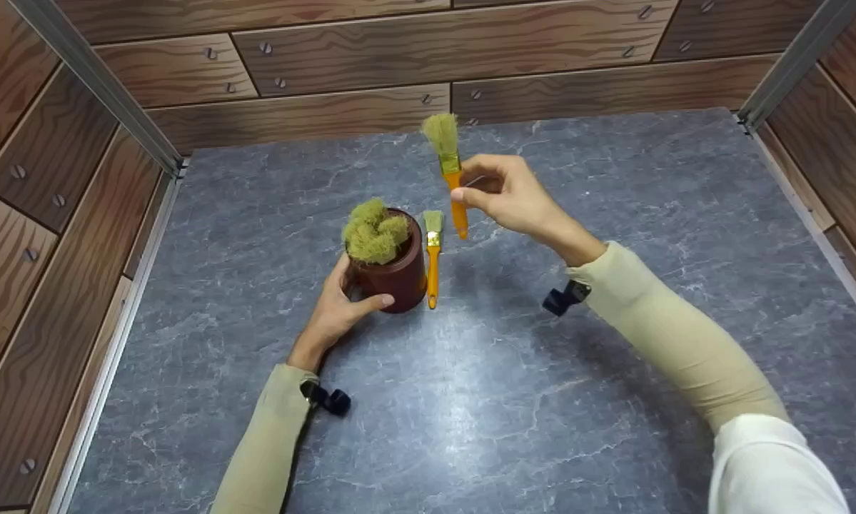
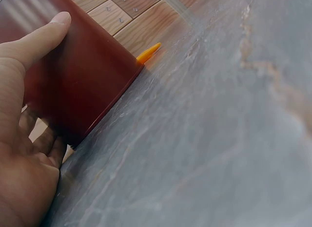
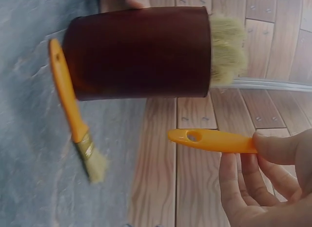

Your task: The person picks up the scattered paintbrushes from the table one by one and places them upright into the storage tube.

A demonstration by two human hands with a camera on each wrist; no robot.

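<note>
My left hand grips the side of a dark red cylindrical cup standing on the table, thumb across its front. Bushy yellow-green bristle heads stick up out of the cup; whatever lies inside below its rim is hidden. To the right and above the table, my right hand pinches a paintbrush by its orange handle, bristles up. In the right wrist view, the handle's holed end points toward the cup. A second paintbrush lies flat right beside the cup, bristles pointing away from me.
The grey marbled table is bounded by wood-patterned panels at the back and both sides. Metal rails run along the side edges. A black wrist camera is strapped to each forearm.
</note>
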